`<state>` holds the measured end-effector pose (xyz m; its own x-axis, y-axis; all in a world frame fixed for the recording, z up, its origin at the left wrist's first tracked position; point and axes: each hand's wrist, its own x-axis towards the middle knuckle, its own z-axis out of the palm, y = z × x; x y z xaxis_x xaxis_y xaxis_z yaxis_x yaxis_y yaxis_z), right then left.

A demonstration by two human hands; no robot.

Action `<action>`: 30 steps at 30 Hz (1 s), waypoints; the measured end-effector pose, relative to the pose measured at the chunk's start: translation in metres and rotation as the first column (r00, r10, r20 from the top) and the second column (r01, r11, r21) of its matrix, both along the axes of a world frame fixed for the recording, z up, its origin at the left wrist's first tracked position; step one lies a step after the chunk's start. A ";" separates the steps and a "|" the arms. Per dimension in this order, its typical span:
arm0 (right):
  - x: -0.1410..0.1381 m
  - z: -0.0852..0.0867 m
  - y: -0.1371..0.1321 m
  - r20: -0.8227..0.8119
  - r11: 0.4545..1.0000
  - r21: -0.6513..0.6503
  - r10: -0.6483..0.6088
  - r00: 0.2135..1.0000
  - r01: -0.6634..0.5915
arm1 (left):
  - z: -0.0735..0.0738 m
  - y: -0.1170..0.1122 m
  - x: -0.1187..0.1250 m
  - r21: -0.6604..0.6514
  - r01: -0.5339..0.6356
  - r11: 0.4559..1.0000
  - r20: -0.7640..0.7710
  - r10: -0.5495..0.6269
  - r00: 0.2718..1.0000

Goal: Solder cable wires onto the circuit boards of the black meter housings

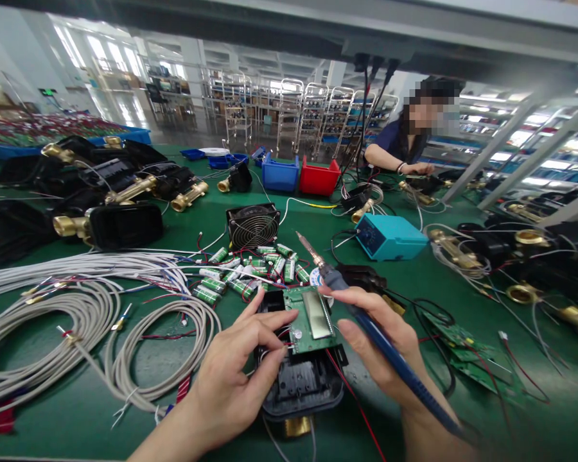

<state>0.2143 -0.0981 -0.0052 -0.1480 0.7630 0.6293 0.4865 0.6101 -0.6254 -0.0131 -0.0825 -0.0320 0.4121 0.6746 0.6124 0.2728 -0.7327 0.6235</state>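
A green circuit board (296, 298) with a small display lies tilted over an open black meter housing (303, 385), which has a brass fitting (297, 427) below it. My left hand (241, 366) is at the board's left edge, one fingertip touching the board. Its thumb and another finger are pinched together on thin wires (289, 344) there. In my right hand (385, 340) is a soldering iron (366, 321) with a dark blue handle, its tip pointing up and away, clear of the board. The right fingertips are close to the board's upper right corner.
Green-and-white batteries (212, 285) lie beyond the housing, before a black fan (253, 226). Coiled grey cables (43, 340) spread left; loose circuit boards (472, 359) lie right. A teal soldering station (390, 236), blue bin (280, 174) and red bin (319, 178) stand behind. A co-worker (404, 144) sits opposite.
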 end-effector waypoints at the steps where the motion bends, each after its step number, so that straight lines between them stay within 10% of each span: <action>1: 0.000 -0.001 -0.001 -0.070 0.999 0.026 -0.043 0.997 0.045 | 0.000 0.000 0.000 -0.004 0.002 1.000 0.005 -0.002 1.000; 7: 0.000 -0.002 -0.008 -0.649 0.935 0.140 -0.161 0.744 0.325 | 0.000 -0.001 0.000 -0.003 0.012 1.000 0.017 -0.012 1.000; 11: -0.003 -0.002 -0.008 -0.788 0.908 -0.003 -0.260 0.558 0.419 | 0.000 -0.001 0.000 0.005 0.013 1.000 0.016 -0.013 1.000; 30: -0.011 -0.007 -0.007 -0.761 0.932 -0.121 -0.309 0.571 0.342 | 0.001 -0.001 0.001 0.018 -0.007 1.000 0.006 0.007 1.000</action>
<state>0.2038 -0.1048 -0.0120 0.6462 0.6365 0.4212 0.0200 0.5375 -0.8430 -0.0123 -0.0832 -0.0306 0.4038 0.6664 0.6268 0.2739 -0.7417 0.6122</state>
